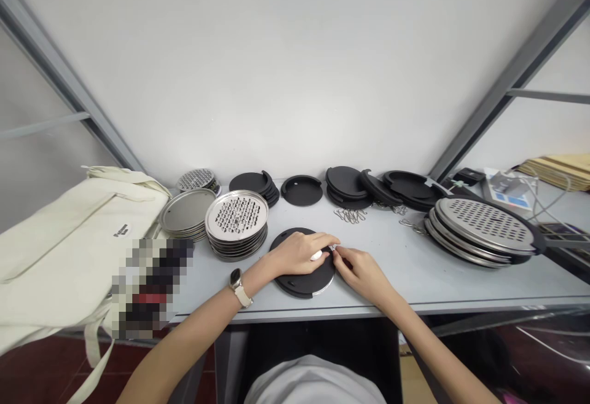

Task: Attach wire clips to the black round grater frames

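A black round cover [295,281] lies on a metal disc near the front edge of the grey table [405,269]. My left hand [299,252] rests flat on top of the cover, pressing it down, a watch on the wrist. My right hand [362,269] is at the cover's right rim, its fingertips pinched on a small metal piece there; what that piece is stays too small to tell. Both hands meet at the rim.
A stack of perforated metal discs [236,219] and plain ones [188,210] stands to the left. Black covers [302,190] line the back. Loose wire clips [350,214] lie mid-table. Assembled discs [483,229] pile at the right. A cream bag [69,232] sits far left.
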`<state>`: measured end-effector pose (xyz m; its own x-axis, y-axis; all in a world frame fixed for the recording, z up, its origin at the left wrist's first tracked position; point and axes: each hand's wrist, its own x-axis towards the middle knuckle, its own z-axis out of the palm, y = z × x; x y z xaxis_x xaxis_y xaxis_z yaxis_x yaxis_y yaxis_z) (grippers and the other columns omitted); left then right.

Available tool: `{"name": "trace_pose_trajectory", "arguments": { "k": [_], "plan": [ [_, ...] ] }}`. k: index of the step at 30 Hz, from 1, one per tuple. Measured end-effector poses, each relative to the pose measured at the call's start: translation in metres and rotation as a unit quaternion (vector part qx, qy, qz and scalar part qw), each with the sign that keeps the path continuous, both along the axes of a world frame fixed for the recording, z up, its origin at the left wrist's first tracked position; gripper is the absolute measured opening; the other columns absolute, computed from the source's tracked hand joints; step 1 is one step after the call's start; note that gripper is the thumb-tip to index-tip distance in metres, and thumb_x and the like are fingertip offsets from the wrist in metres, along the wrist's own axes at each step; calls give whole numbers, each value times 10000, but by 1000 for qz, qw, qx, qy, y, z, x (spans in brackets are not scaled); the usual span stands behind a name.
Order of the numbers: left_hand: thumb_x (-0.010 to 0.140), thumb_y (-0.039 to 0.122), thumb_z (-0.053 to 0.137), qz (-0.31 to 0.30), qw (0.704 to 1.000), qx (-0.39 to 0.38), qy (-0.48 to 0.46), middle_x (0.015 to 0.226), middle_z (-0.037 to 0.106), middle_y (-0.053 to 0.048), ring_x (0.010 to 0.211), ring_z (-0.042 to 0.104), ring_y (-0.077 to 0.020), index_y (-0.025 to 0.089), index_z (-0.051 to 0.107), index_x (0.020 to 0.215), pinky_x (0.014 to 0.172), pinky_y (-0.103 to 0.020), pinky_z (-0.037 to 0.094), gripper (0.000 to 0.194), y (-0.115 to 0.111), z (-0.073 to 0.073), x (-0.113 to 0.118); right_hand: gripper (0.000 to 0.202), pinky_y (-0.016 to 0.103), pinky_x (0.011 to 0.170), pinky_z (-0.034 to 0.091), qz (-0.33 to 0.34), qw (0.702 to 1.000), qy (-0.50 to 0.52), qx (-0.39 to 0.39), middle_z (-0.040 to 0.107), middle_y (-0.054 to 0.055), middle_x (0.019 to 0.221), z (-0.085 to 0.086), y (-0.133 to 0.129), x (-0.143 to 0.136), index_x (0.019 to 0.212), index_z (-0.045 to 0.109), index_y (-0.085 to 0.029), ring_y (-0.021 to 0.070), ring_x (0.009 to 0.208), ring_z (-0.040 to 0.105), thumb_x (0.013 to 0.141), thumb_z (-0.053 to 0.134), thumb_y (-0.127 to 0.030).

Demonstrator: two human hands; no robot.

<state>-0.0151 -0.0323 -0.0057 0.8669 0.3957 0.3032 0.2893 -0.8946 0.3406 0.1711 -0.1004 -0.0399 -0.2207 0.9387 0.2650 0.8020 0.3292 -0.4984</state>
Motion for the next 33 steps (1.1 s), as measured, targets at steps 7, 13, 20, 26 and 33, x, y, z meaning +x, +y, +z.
{"name": "trace_pose_trajectory", "arguments": {
  "k": [7,13,20,26,33],
  "plan": [
    [905,191,458,0,1000,-4,1,1198,606,-41,1073,590,-186,209,459,1243,873,-275,461,339,0,1,0,290,258,557,340,0,1000,0,-6,566,10,621,-2,2,1,705,463,-205,153,548,530,953,338,-286],
    [900,184,459,-3,1000,-7,5,1194,610,-33,1067,595,-188,210,459,1240,875,-270,456,341,0,3,0,287,256,561,333,-1,1000,2,-11,558,8,625,-3,1,1,700,447,-208,150,551,524,952,339,-290],
    [905,175,448,-7,1000,-14,-5,1193,613,-26,1065,597,-176,214,457,1244,894,-265,452,341,1,1,-1,285,255,562,339,7,1000,-11,-9,554,7,618,-2,1,0,693,444,-209,154,557,530,950,340,-278],
    [907,185,442,1,1000,8,-5,1182,613,-40,1049,599,-180,206,459,1243,864,-267,461,337,1,-1,-1,305,269,591,369,4,999,-37,8,623,42,686,-4,3,1,802,514,-193,179,611,592,980,286,-288],
    [910,194,436,12,999,34,6,1125,627,-42,986,616,-180,197,473,1220,788,-261,475,313,0,1,-1,332,278,578,386,-1,998,-61,17,661,63,718,-7,4,2,952,553,-164,202,625,624,996,262,-317]
  ]
}}
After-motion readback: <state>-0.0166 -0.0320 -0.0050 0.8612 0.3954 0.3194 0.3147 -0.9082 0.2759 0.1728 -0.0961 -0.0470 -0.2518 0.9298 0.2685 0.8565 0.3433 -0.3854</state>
